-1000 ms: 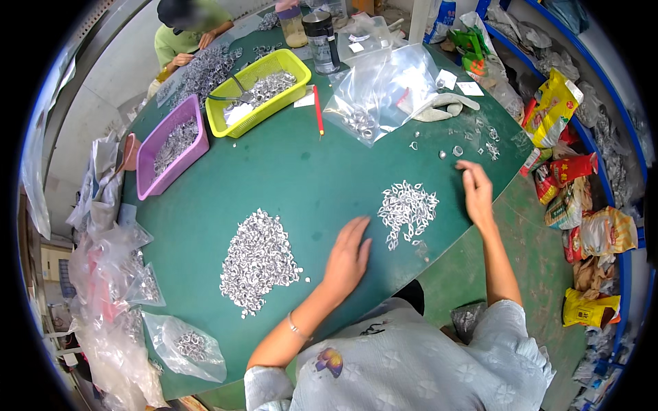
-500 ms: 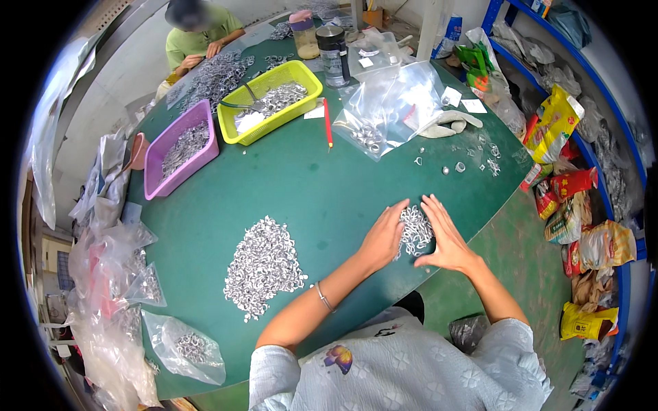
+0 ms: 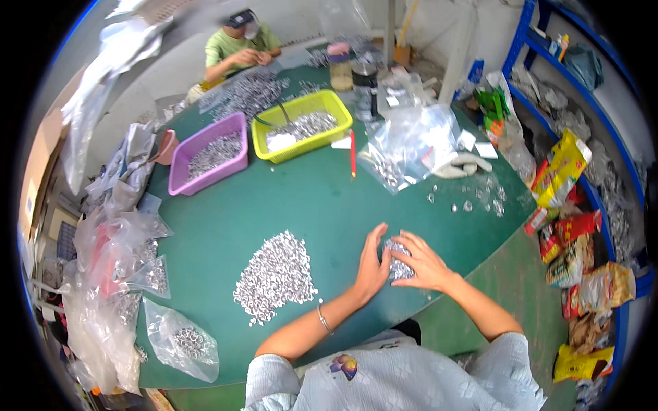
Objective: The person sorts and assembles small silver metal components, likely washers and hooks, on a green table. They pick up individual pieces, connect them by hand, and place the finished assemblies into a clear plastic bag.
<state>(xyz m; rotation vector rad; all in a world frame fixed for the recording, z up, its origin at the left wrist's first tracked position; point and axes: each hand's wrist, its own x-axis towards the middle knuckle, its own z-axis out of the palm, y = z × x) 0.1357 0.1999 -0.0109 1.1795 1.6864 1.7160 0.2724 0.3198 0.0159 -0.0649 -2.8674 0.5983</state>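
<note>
A small heap of silvery metal rings (image 3: 397,262) lies on the green table between my two hands. My left hand (image 3: 371,267) stands along the heap's left side, fingers stretched out and touching its edge. Over the right side of the heap, my right hand (image 3: 423,264) arches with fingers spread, covering some of the rings. Neither hand lifts anything off the table. Left of my left forearm is a larger spread pile of similar small silvery pieces (image 3: 275,277); their exact shape is too small to tell.
Farther back stand a purple basket (image 3: 177,183) and a yellow-green basket (image 3: 337,103), both holding metal pieces. A red pen (image 3: 353,154), clear plastic bags (image 3: 411,140), a glove (image 3: 465,166) and a dark-lidded jar (image 3: 364,89) lie beyond. Across the table, a co-worker (image 3: 236,58) handles small pieces.
My hands have drawn closer together around the small heap, the right one moving left over it. The whole view has shifted, showing more of the far side.
</note>
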